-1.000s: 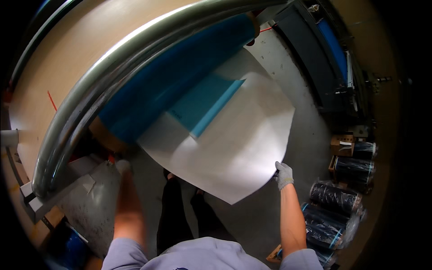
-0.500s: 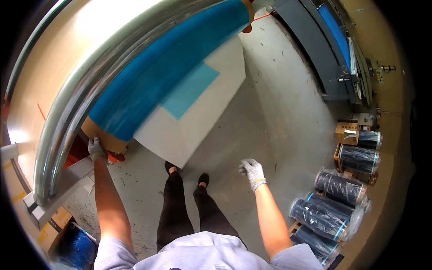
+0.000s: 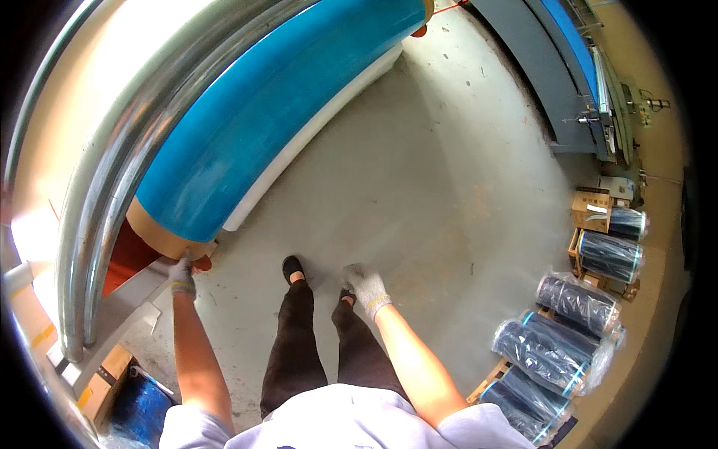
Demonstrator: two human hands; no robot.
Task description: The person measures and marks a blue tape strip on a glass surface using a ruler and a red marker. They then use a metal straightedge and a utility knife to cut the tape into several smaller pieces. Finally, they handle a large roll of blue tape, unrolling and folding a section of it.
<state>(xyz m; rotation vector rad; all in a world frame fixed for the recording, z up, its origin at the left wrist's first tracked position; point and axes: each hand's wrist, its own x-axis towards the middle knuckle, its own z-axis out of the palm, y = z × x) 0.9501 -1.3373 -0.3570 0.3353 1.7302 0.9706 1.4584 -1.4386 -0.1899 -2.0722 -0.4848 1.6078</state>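
Note:
A large blue roll (image 3: 277, 105) lies across the upper left, wound on a brown cardboard core (image 3: 161, 232) that sticks out at its near end. My left hand (image 3: 182, 278), in a grey glove, is closed at the edge of that core; its fingertips are partly hidden. Along the roll's lower side shows a narrow strip of white sheet (image 3: 299, 142). My right hand (image 3: 366, 290), gloved too, holds no visible thing and hangs in front of my right foot, away from the roll. Motion smears its fingers.
Long metal rollers (image 3: 123, 179) run beside the blue roll, above a grey frame (image 3: 127, 303). A dark grey cabinet-like machine (image 3: 523, 67) stands at the far right. Several plastic-wrapped dark rolls (image 3: 542, 355) and a cardboard box (image 3: 591, 209) line the right side of the grey floor (image 3: 419, 179).
The wide white sheet with its light blue rectangle, which hung out from the roll, now shows only as a narrow strip. My left hand moved slightly nearer; my right swung left.

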